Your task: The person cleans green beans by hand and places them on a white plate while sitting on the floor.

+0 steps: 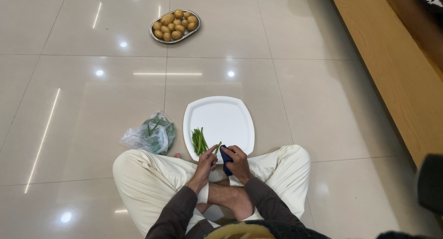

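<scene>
The left hand [206,161] pinches one thin green bean [217,148] by its end. The bean tip sticks out over the near edge of the white plate [226,116]. The right hand [237,163] is just beside it, closed around a dark blue handle [225,158]; its blade is too small to make out. A little pile of green beans [199,141] lies on the plate. A clear plastic bag [150,135] with more beans sits on the floor to the left. Far off across the shiny floor is a metal tray [159,38] full of potatoes [175,24].
</scene>
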